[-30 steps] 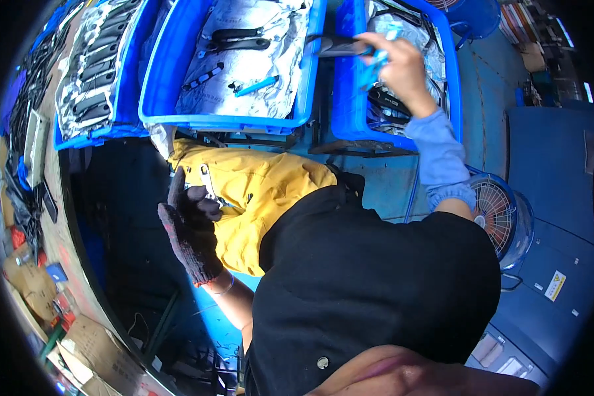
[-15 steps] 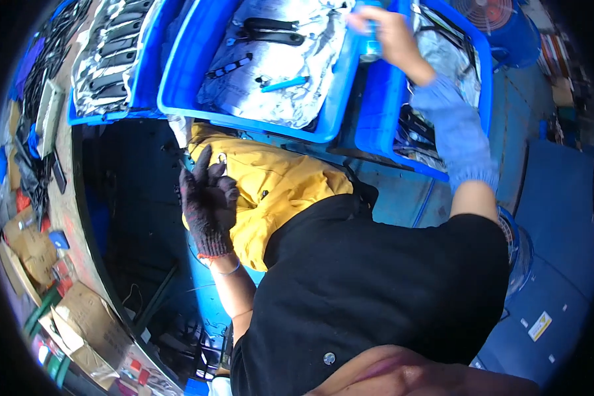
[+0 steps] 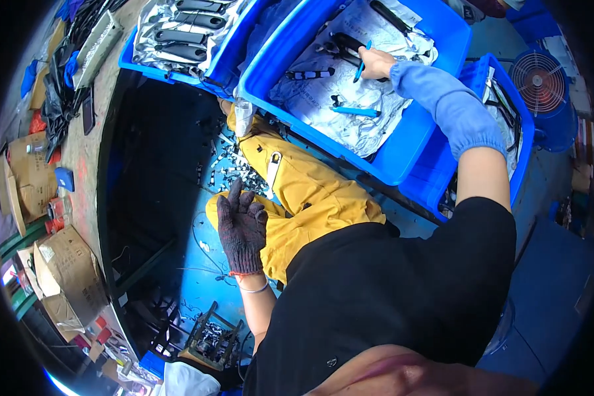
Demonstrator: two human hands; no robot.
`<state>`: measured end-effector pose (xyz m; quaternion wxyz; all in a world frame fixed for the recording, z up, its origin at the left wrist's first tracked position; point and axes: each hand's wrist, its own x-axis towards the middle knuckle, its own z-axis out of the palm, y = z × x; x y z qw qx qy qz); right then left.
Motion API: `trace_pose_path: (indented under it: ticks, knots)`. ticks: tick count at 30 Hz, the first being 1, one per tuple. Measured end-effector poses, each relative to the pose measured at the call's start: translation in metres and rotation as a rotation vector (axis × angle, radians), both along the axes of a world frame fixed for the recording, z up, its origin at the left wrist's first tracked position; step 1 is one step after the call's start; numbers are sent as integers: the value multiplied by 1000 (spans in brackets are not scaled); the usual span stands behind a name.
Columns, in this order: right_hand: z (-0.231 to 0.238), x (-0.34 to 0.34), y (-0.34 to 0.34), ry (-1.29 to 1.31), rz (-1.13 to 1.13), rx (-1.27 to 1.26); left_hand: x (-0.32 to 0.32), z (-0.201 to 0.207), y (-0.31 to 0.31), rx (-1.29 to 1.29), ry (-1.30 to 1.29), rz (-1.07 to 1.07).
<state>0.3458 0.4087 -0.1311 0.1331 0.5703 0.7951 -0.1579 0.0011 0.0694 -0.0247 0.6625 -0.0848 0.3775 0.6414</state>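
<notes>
**Right hand picks a blue-handled tool in the middle blue bin**

In the upper centre of the frame the right hand (image 3: 376,63), with a light blue sleeve on the forearm, reaches into the middle blue bin (image 3: 402,165). Its fingers are closed around a slim blue-handled tool (image 3: 362,59), which stands tilted over the crumpled silver sheet (image 3: 350,112) lining the bin. A second blue tool (image 3: 356,112) lies flat on the same sheet, near the hand but apart from it, and some black-handled tools (image 3: 340,43) lie just beside the hand.

The left hand (image 3: 242,224), in a dark knitted glove, hangs at the centre left of the frame over the yellow trousers (image 3: 310,191). Its fingers are loosely together and point up; it holds nothing.

Another blue bin (image 3: 211,66) at the upper left carries rows of black-handled tools (image 3: 181,36).

My judgement: the step in hand is the taking or placing of the blue-handled tool in the bin. The next move would need a steady grip on the thin handle, and care not to catch the loose sheet or the neighbouring tools
</notes>
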Motion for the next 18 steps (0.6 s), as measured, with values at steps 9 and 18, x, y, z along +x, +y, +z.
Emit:
trace_pose_path:
  ticks: [9, 18]
  knots:
    - [132, -12, -121, 1269, -455, -442, 44, 30, 56, 67, 451, -528]
    - [177, -137, -262, 1261, 346, -119, 36, 52, 54, 347, -32, 266]
